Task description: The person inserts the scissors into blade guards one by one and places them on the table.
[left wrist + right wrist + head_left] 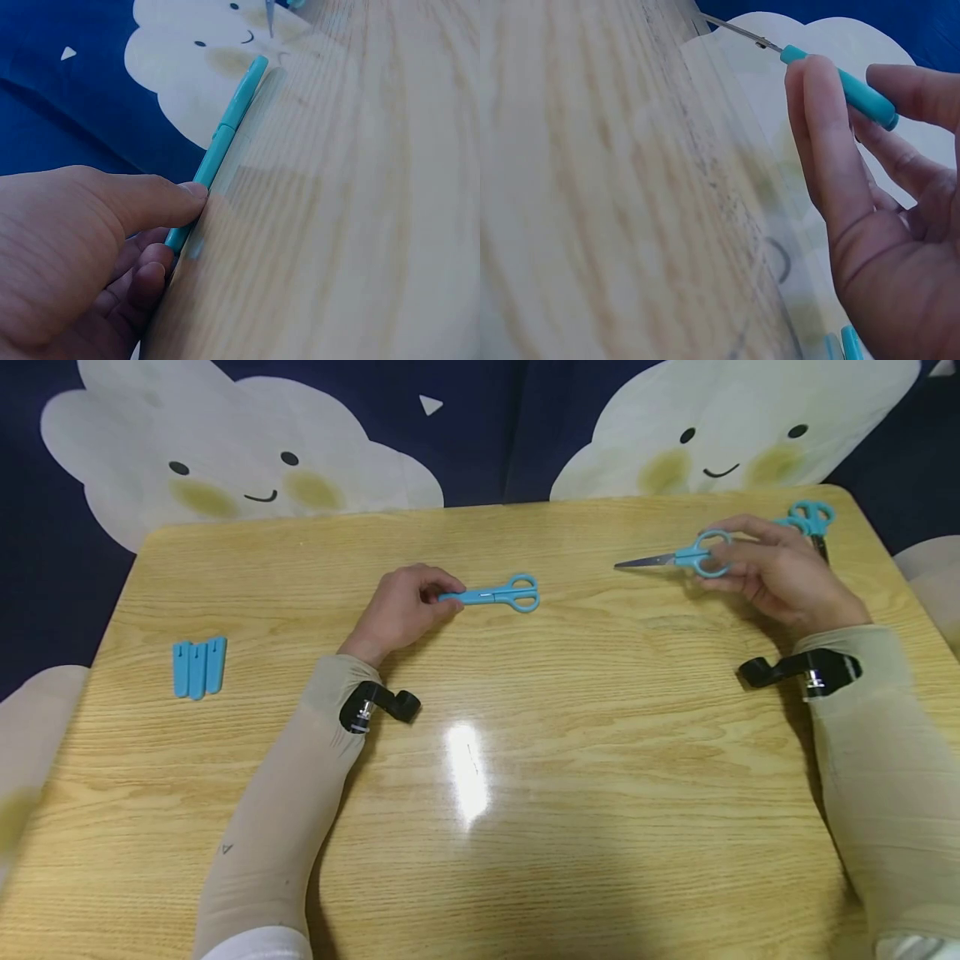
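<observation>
One sheath (pixel 477 597) on scissors (pixel 504 595), pinched by left hand (pixel 405 610); right hand (pixel 787 577) grips bare-bladed scissors (pixel 686 558).

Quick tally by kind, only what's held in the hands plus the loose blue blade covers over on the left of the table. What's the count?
Covered scissors, in the left hand: 1
Bare-bladed scissors, in the right hand: 1
Loose blue blade covers: 3
Total: 5

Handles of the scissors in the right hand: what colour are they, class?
The handles are light blue, seen best in the head view.
</observation>
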Tool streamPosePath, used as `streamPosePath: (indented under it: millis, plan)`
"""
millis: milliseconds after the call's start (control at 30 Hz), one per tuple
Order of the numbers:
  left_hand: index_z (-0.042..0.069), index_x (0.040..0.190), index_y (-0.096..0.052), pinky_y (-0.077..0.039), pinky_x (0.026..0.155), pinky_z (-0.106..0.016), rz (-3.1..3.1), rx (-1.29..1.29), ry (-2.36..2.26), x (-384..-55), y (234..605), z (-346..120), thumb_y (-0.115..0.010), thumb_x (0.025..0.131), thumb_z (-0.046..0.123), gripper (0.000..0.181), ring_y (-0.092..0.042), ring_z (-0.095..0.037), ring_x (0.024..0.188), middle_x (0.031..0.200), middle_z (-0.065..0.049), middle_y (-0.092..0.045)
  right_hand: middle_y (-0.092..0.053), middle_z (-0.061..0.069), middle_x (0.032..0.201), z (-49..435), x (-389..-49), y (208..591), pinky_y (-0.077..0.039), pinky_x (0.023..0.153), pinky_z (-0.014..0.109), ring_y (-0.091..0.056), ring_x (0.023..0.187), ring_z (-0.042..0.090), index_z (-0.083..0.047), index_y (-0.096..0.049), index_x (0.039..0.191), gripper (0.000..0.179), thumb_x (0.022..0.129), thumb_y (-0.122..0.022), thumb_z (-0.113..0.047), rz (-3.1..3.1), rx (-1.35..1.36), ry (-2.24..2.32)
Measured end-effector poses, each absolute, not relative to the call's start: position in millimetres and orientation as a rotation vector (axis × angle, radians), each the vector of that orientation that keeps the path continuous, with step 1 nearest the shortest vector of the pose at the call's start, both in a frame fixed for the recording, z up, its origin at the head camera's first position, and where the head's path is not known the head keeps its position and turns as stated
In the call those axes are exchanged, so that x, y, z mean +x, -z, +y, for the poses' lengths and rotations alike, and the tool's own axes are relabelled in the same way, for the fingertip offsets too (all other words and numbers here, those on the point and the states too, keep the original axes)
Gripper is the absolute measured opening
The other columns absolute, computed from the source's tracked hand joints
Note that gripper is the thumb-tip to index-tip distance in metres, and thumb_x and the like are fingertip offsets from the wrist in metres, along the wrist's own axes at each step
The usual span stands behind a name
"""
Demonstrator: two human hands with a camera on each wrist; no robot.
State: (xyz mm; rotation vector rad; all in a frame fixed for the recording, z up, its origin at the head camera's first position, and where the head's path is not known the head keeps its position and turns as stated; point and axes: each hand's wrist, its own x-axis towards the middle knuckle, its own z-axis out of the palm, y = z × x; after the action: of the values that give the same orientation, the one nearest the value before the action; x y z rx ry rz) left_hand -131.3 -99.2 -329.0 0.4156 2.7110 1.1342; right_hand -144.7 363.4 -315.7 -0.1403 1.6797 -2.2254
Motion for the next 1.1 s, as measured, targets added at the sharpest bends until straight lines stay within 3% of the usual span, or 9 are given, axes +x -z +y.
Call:
streamPosePath:
  millis: [433,1100]
  plan:
    - [0.019,0.111,-0.072,-0.043,0.074,-0.028,2.725,0.421,-1.124,-131,330,-99,-0.069,0.091,0.026,0.022,-0.056,-0.017,0.083,0.099,-0.002,-0.065,-0.069,0.015,0.098,359,-145,319,-0.059,0.078,0.038,-0.073,0.087,0.024,0.009,-0.042,0.138,0.044,0.095,-0.052,0.005,1.715,-0.208,2.208]
    - [0.018,0.111,-0.072,-0.043,0.074,-0.028,2.723,0.420,-1.124,-131,330,-99,-0.069,0.091,0.025,0.022,-0.056,-0.018,0.084,0.099,-0.002,-0.065,-0.068,0.014,0.096,349,-142,316,-0.059,0.079,0.033,-0.073,0.089,0.022,0.008,-0.042,0.136,0.044,0.096,-0.055,0.000,1.793,-0.205,2.118]
